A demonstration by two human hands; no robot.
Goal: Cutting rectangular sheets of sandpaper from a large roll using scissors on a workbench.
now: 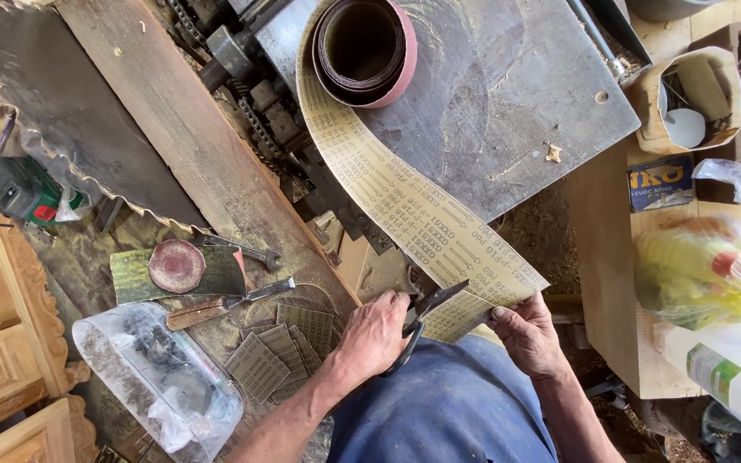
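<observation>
A roll of red-edged sandpaper (362,51) lies on a grey metal plate (516,111). Its tan printed strip (405,201) runs down toward my lap. My left hand (375,336) grips dark scissors (429,310), whose blades are open across the strip's lower end. My right hand (527,330) pinches the strip's end just right of the blades. Several small cut squares of sandpaper (280,350) lie fanned out left of my left hand.
A large toothed saw blade (53,120) and a plank (190,146) lie at upper left. A wrench (246,251), a round rusty disc (177,266), a knife (220,306) and a plastic bag (160,386) sit lower left. Bags (705,270) and a bottle (731,369) crowd the right.
</observation>
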